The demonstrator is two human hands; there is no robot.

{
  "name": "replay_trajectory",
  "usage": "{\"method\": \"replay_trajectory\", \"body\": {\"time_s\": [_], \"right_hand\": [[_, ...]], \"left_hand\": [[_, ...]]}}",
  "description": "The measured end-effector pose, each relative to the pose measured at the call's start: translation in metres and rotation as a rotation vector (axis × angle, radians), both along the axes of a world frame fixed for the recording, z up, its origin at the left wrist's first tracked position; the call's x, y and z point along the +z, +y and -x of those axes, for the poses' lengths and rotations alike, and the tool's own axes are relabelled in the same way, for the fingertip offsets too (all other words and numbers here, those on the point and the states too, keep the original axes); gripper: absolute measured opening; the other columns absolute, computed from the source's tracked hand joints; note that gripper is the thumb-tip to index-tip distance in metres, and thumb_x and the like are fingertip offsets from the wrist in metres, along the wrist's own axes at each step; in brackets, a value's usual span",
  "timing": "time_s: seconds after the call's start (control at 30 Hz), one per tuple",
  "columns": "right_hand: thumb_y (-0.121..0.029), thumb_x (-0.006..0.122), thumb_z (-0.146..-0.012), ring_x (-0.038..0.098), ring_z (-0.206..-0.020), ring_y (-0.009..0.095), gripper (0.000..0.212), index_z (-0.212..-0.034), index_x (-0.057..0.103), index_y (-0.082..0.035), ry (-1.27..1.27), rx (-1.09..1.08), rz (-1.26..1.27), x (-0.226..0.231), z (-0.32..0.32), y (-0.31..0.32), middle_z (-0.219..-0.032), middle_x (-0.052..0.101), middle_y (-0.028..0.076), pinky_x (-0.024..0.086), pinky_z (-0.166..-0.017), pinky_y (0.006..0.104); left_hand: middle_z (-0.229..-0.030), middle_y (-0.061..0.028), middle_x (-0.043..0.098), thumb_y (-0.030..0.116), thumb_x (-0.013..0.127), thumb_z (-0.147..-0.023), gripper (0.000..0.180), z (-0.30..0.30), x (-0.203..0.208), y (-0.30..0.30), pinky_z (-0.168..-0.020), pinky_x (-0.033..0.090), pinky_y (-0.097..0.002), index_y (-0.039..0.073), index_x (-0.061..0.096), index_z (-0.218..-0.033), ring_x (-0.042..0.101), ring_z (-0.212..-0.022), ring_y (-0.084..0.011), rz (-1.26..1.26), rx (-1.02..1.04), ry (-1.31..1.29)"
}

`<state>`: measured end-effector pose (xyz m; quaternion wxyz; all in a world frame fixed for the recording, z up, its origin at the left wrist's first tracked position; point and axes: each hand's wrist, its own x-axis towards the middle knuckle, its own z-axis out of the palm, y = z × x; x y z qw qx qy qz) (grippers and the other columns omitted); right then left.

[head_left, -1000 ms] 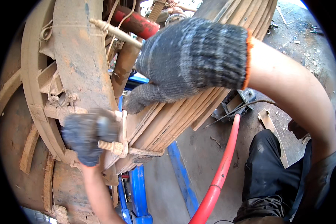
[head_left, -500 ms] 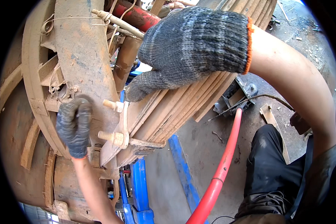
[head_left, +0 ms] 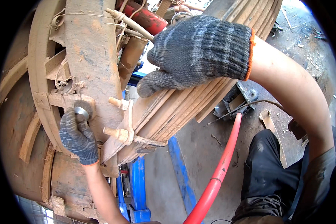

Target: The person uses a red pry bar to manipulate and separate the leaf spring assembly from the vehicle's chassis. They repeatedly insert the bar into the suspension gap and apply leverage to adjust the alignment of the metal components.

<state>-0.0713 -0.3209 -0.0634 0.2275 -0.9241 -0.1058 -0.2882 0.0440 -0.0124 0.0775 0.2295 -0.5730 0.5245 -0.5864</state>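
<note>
Working over a gritty concrete floor (head_left: 160, 186), I've got pale debris scattered at the upper right and a flat metal strip (head_left: 274, 136) lying near my knee. A blue beam (head_left: 183, 175) runs along the ground, a blue post (head_left: 138, 183) stands beside it, and a red bar (head_left: 222, 166) slants up to a dark mechanism (head_left: 246, 93). On my left a broad, dust-caked steel beam (head_left: 91, 48) curves past, and behind it shows a red cylinder (head_left: 147, 18) smeared with brown dirt. A boxy bracket (head_left: 56, 67) sits against the beam's left side, with tangled wire (head_left: 61, 80) caught at its lower end.

My left hand (head_left: 76, 134), gloved, has its fingers curled in around a small silvery metal piece (head_left: 81, 112); its rounded end shows at my fingertips, close against the beam, and a dark blur beside it is unclear. My right hand (head_left: 201, 52) lies palm down across the stack of leaf springs (head_left: 190, 108), thumb apart; the other fingertips are hidden, so I can't tell whether they grip. Between my hands, two threaded studs (head_left: 115, 133) with nuts stick out from a rusty plate at the stack's side.
</note>
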Motion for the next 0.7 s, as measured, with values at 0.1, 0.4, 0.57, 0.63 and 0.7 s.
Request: {"method": "replay_trajectory", "body": {"time_s": [0.1, 0.4, 0.57, 0.63, 0.7], "right_hand": [[-0.062, 0.045, -0.095, 0.070, -0.087, 0.031, 0.065, -0.098, 0.070, -0.002, -0.053, 0.001, 0.065, 0.002, -0.003, 0.001, -0.091, 0.069, 0.018, 0.057, -0.079, 0.0424], [-0.056, 0.045, -0.098, 0.065, -0.092, 0.032, 0.059, -0.097, 0.069, -0.001, -0.065, -0.020, 0.122, -0.004, -0.019, 0.004, -0.095, 0.065, 0.019, 0.053, -0.085, 0.0434], [-0.060, 0.044, -0.096, 0.069, -0.090, 0.032, 0.059, -0.102, 0.071, -0.008, -0.140, -0.042, 0.115, -0.003, -0.015, 0.000, -0.094, 0.070, 0.015, 0.056, -0.080, 0.0447], [-0.059, 0.042, -0.097, 0.070, -0.089, 0.031, 0.056, -0.104, 0.073, -0.013, -0.126, -0.056, 0.107, -0.001, -0.014, 0.003, -0.094, 0.072, 0.013, 0.057, -0.078, 0.0452], [-0.058, 0.042, -0.097, 0.071, -0.090, 0.031, 0.054, -0.105, 0.073, -0.014, -0.148, -0.048, 0.141, -0.003, -0.018, 0.003, -0.094, 0.072, 0.013, 0.057, -0.079, 0.0446]], "left_hand": [[-0.116, -0.0212, 0.062, 0.002, 0.062, -0.088, 0.039, 0.013, 0.001, 0.012, -0.087, 0.049, -0.0457, 0.006, 0.060, -0.126, 0.062, -0.102, -0.0388, 0.004, 0.175, 0.011], [-0.115, -0.0220, 0.062, 0.020, 0.070, -0.087, 0.044, 0.027, -0.006, 0.024, -0.084, 0.052, -0.0426, 0.000, 0.058, -0.124, 0.064, -0.100, -0.0363, 0.066, 0.257, 0.096], [-0.119, -0.0218, 0.059, 0.031, 0.077, -0.084, 0.059, 0.019, -0.008, 0.034, -0.079, 0.054, -0.0398, 0.000, 0.054, -0.129, 0.065, -0.097, -0.0312, 0.165, 0.252, 0.282], [-0.122, -0.0190, 0.058, 0.028, 0.076, -0.086, 0.060, 0.025, -0.014, 0.038, -0.083, 0.054, -0.0392, 0.000, 0.050, -0.132, 0.064, -0.100, -0.0265, 0.373, 0.121, 0.600], [-0.125, -0.0131, 0.054, 0.022, 0.073, -0.089, 0.058, 0.037, -0.017, 0.037, -0.092, 0.051, -0.0376, 0.000, 0.044, -0.135, 0.057, -0.106, -0.0192, 0.513, 0.093, 0.851]]}}
